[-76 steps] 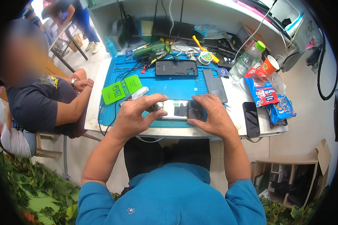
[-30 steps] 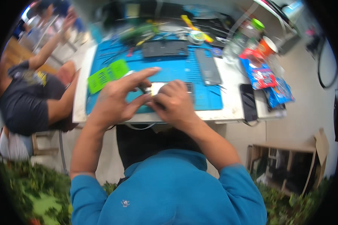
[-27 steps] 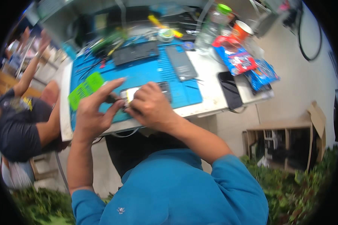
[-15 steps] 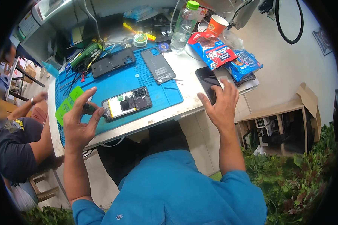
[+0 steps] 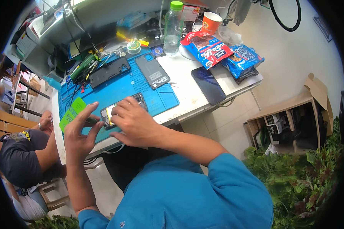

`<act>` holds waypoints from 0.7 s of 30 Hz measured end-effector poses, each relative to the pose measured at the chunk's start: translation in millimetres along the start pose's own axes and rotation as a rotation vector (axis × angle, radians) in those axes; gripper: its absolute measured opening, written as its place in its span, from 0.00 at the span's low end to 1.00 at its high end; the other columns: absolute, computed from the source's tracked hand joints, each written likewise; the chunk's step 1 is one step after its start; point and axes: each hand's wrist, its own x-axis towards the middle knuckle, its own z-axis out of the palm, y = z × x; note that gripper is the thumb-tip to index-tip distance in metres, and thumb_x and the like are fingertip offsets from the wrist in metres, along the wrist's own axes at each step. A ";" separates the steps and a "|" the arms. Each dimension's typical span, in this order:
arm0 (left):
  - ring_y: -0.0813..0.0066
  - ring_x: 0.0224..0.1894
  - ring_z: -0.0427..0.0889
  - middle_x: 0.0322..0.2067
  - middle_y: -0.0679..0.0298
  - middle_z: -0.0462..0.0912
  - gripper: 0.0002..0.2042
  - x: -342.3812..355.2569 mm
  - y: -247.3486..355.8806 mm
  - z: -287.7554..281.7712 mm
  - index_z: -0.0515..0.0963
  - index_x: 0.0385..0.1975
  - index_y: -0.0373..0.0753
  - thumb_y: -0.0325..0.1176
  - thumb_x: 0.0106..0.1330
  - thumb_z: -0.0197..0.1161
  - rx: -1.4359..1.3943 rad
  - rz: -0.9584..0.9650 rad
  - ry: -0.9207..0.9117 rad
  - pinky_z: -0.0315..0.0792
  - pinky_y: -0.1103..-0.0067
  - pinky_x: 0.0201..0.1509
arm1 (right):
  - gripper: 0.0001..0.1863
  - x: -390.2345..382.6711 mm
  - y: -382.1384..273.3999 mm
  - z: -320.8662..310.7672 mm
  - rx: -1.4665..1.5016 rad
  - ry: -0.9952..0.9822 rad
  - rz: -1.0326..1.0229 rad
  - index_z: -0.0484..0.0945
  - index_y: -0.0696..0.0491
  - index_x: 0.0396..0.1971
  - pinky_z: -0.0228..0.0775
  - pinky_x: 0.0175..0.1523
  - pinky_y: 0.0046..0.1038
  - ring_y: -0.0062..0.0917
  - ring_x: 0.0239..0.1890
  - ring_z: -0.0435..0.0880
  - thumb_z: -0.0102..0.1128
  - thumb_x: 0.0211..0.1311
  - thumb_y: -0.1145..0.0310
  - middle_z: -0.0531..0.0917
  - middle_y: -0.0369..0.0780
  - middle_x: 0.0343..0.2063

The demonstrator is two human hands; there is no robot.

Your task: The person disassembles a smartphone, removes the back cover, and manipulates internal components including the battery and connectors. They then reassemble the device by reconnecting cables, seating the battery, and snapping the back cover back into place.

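In my left hand [image 5: 80,128] is a small screwdriver [image 5: 91,121] with a dark green handle, pinched between thumb and fingers; its tip points to the left end of the opened phone [image 5: 106,111]. Above that phone is my right hand [image 5: 132,120], fingers bent over its middle and thumb held apart near the mat's front edge. It covers much of the phone's inside, and whether the fingertips press on it is hard to see. The phone lies on a blue work mat [image 5: 120,89]. Beside my left hand is a bright green card [image 5: 73,112].
A black phone frame [image 5: 110,72] and a grey back cover [image 5: 153,71] lie farther back. Right of the mat rests a dark phone [image 5: 208,86]. Behind stand a water bottle [image 5: 173,30], a paper cup [image 5: 211,23] and snack packets [image 5: 208,49]. A seated person [image 5: 25,156] is at left.
My right hand has left the dark phone at the right and moved left over the opened phone. The left hand keeps the screwdriver at nearly the same place. The view has shifted slightly.
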 end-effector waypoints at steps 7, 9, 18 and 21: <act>0.71 0.47 0.92 0.49 0.54 0.92 0.36 -2.3 -4.2 -3.7 0.74 0.78 0.37 0.13 0.67 0.70 -0.031 -0.003 -0.045 0.85 0.75 0.54 | 0.16 19.2 13.1 32.3 -0.012 -0.157 0.047 0.91 0.56 0.38 0.67 0.64 0.44 0.39 0.53 0.82 0.80 0.61 0.58 0.86 0.43 0.41; 0.71 0.47 0.91 0.47 0.55 0.92 0.37 -3.9 -7.1 -0.2 0.74 0.79 0.37 0.13 0.66 0.70 -0.081 -0.015 -0.009 0.84 0.76 0.54 | 0.12 17.9 14.6 33.2 0.016 -0.152 0.036 0.91 0.54 0.36 0.67 0.63 0.44 0.38 0.52 0.82 0.78 0.63 0.60 0.86 0.42 0.40; 0.68 0.39 0.92 0.41 0.58 0.93 0.36 -3.7 -18.8 -1.7 0.79 0.75 0.44 0.19 0.64 0.78 -0.016 -0.025 0.011 0.85 0.73 0.46 | 0.13 19.5 20.0 37.0 0.017 -0.114 -0.057 0.87 0.54 0.35 0.70 0.59 0.46 0.40 0.50 0.83 0.77 0.61 0.60 0.85 0.43 0.38; 0.68 0.39 0.92 0.42 0.59 0.93 0.35 -1.1 -7.2 -6.4 0.80 0.75 0.48 0.21 0.66 0.78 -0.143 -0.053 0.026 0.85 0.74 0.45 | 0.16 20.7 16.9 21.9 0.010 -0.126 -0.046 0.87 0.55 0.39 0.71 0.58 0.46 0.40 0.50 0.83 0.80 0.58 0.60 0.84 0.43 0.39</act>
